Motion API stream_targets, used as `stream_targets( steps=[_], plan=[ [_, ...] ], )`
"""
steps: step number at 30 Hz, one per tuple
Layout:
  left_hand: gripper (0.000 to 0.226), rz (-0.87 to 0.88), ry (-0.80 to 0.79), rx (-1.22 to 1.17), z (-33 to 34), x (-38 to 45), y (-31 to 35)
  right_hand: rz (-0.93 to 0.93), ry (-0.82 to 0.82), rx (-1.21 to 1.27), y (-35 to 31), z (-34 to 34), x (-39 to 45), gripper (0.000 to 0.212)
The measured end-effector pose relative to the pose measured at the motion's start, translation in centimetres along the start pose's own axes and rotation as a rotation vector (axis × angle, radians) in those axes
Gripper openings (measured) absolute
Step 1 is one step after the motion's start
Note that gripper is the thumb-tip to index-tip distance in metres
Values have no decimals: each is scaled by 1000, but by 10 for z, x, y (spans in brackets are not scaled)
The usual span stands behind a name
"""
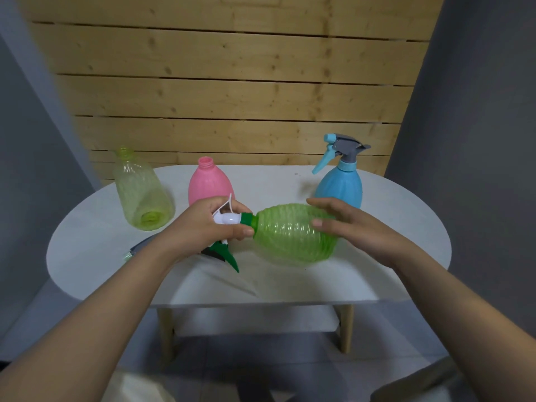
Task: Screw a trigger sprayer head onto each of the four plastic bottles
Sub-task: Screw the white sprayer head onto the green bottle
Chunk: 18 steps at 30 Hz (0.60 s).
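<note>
A ribbed green bottle (pixel 293 236) is held sideways above the white table (pixel 406 227), neck pointing left. My left hand (pixel 203 227) is closed around a white-and-green sprayer head (pixel 232 220) whose green collar sits at the bottle's neck; its green trigger points down. My right hand (pixel 342 224) rests on the bottle's far end with fingers spread. A blue bottle (pixel 339 187) with a blue-grey sprayer head (pixel 339 149) stands at the back right. A pink bottle (pixel 207 184) and a yellow-green bottle (pixel 142 192) stand open-necked at the back left.
Another sprayer head (pixel 139 247), grey with a pale nozzle, lies on the table at the left, partly hidden by my left forearm. A wooden slat wall (pixel 232 97) stands behind the table. The table's wooden legs show below the front edge.
</note>
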<state>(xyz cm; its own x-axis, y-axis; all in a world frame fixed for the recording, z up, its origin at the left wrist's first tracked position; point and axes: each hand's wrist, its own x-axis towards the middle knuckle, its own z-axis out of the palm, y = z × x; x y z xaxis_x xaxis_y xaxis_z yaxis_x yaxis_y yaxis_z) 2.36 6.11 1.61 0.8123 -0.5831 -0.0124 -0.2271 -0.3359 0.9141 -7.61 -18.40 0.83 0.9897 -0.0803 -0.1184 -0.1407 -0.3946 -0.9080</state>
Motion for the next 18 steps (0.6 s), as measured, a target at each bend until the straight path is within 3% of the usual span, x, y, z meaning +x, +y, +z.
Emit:
stream_targets(
  steps=[5,8,15,18],
  plan=[
    [31,-8,-6,20,7,1,2,-71,-120,-317,-11,10,-3,67],
    [33,14,-8,39,9,3,1,-59,-88,-457,-14,16,0,72],
    [42,-28,127,-274,0,14,-10,-27,177,-193,-12,13,14,64],
    [42,-59,164,-235,-1,17,-16,-64,248,-154,-9,21,27,61]
  ],
)
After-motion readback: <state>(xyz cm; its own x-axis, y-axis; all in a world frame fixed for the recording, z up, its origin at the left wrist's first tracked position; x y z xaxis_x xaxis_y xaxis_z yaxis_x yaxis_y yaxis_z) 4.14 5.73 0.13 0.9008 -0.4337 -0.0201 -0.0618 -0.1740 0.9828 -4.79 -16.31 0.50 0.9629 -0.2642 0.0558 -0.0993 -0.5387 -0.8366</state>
